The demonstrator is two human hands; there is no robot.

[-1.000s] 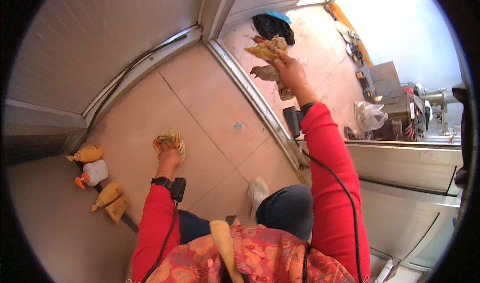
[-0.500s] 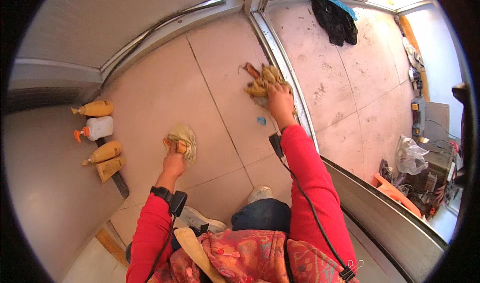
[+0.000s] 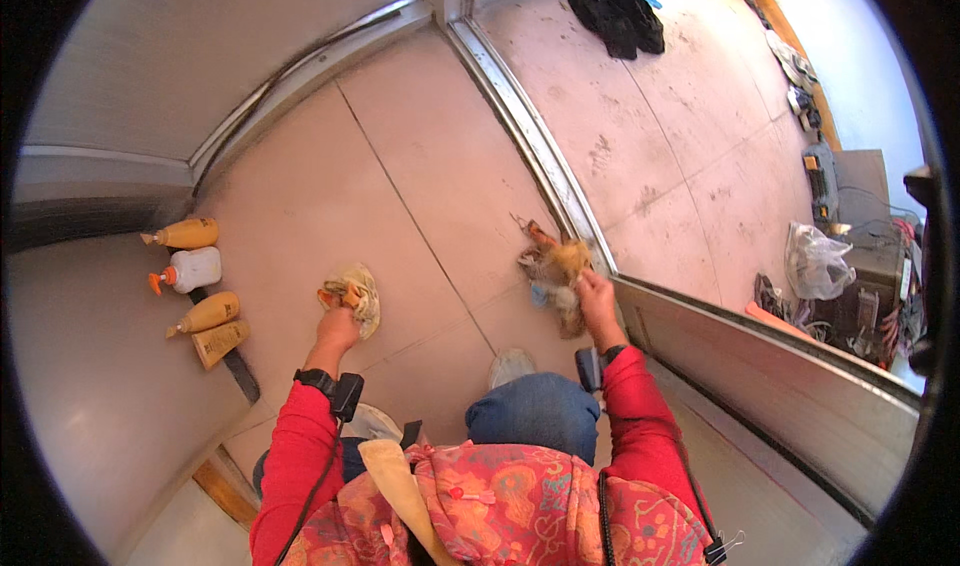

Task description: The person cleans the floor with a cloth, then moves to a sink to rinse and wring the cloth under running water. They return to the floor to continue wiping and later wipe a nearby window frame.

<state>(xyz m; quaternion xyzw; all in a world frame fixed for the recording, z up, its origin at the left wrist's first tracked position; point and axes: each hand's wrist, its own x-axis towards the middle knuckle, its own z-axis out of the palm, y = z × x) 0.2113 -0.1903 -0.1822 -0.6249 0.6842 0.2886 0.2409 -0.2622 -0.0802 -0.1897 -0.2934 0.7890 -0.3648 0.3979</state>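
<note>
My left hand (image 3: 338,328) is closed on a pale yellow cloth (image 3: 364,296) bunched on the pinkish tiled floor. To the right, my right hand (image 3: 598,304) pinches a dirty yellow-brown rag (image 3: 570,257) beside the metal door track (image 3: 533,141). The rag is smeared by motion, and its lower part hangs loose toward the floor. An orange-brown strip shows at its far end. Next to the rag lies a small blue scrap (image 3: 540,294), partly covered by it.
Several yellow tubes and a white pump bottle (image 3: 195,269) stand at the left. Beyond the track lies a black cloth (image 3: 615,16) on smudged tiles. A clear plastic bag (image 3: 818,261) and clutter sit at the right, behind a door panel (image 3: 760,366).
My right hand has drawn the rag back toward me along the track, over to the blue scrap. My left hand stays on its cloth. The view has shifted slightly.
</note>
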